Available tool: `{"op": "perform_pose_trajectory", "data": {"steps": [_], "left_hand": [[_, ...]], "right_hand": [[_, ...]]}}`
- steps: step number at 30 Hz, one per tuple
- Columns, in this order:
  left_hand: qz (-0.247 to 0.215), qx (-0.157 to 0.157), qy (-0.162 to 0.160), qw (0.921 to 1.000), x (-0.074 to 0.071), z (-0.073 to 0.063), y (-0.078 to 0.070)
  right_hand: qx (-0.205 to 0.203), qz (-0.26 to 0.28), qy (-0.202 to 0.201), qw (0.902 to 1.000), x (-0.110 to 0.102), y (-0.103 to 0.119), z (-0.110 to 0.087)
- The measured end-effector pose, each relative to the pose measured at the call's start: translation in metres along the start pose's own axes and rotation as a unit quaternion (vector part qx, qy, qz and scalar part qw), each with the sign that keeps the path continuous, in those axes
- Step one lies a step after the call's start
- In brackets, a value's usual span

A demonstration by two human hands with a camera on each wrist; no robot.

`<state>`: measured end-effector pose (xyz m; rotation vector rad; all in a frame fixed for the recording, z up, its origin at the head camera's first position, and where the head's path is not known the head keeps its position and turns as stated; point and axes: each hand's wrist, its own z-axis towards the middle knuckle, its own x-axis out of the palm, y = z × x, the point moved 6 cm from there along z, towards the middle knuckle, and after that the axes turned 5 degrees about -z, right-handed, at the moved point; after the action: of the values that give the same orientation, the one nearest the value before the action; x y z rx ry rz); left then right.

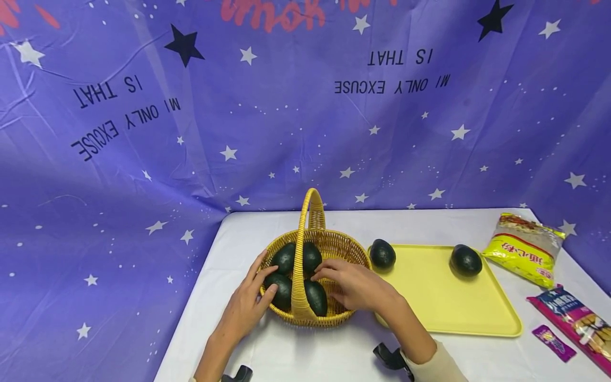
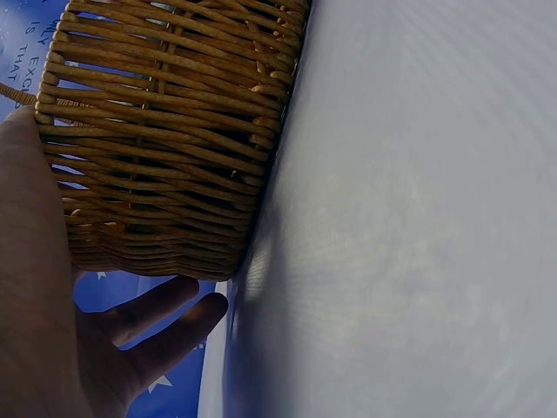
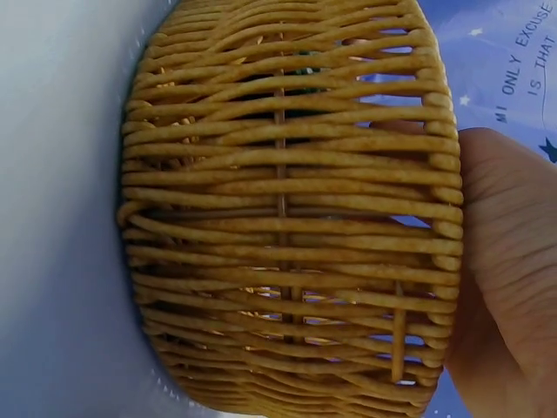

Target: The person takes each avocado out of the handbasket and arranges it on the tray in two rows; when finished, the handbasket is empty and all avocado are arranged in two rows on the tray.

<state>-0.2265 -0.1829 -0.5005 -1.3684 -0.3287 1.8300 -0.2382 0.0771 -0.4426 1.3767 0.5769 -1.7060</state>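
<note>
A yellow wicker basket [image 1: 343, 241] with a tall handle stands on the white table and holds several dark green avocados [image 1: 284, 258]. My left hand [image 1: 243, 305] rests at the basket's left rim, fingers spread, some tips over the avocados there. In the left wrist view, two fingers [image 2: 165, 335] extend beside the wicker wall. My right hand [image 1: 350, 284] reaches over the right rim into the basket, loosely bent fingertips beside the front right avocado [image 1: 315, 298], with nothing seen gripped. In the right wrist view, the basket wall [image 3: 287, 226] hides its fingers.
A yellow tray [image 1: 444, 302] lies right of the basket. One avocado [image 1: 382, 254] sits at its upper left corner, another [image 1: 465, 260] near its upper right. Farther right are a yellow food bag [image 1: 525, 249], a pink-and-blue snack pack [image 1: 575, 323] and a small purple packet [image 1: 553, 343].
</note>
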Motion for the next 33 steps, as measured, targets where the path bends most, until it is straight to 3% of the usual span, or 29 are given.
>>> {"op": "perform_pose_trajectory", "data": {"steps": [14,22,33], "left_hand": [[0.002,0.003,-0.001,1.0,0.0,0.0,-0.001],[0.004,0.004,-0.001,1.0,0.0,0.0,-0.001],[0.0,0.007,-0.001,1.0,0.001,0.001,0.001]], "right_hand": [[-0.009,0.012,0.021,0.9997,0.006,0.007,0.003],[-0.01,0.023,0.06,0.9979,0.009,0.012,0.005],[0.02,0.066,0.089,0.9937,0.014,0.006,0.006]]}}
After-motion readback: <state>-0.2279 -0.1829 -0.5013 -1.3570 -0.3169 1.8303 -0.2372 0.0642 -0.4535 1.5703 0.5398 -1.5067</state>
